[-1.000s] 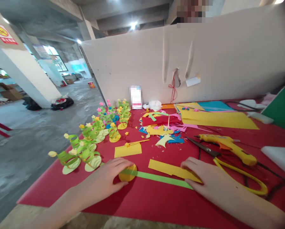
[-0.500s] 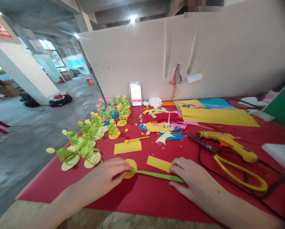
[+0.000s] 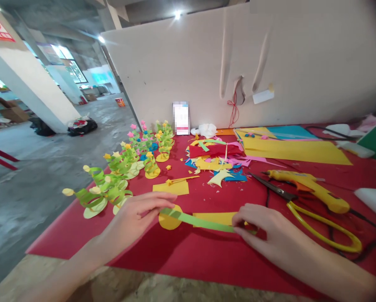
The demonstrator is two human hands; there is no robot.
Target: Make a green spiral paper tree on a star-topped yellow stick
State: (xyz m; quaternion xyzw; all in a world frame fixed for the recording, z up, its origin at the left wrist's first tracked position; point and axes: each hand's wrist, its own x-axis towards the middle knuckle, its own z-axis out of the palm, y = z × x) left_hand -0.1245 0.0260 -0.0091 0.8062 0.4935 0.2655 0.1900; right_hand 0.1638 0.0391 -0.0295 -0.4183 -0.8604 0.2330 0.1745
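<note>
A pale panel spans the upper frame behind your red table cover, which fills the lower half. Green paper figures stand in a cluster at the left of the cover. Your right hand, right of lower centre, has its thumb and fingers narrowed to a pinch on the green strip near its right end. Your left hand, left of lower centre, holds its fingers close together by the strip's left end; whether they grip it, I cannot tell. Scissors and a yellow glue gun lie at the right. The green strip crosses lower centre, in front of a yellow rectangle; its left end overlaps a yellow disc.
</note>
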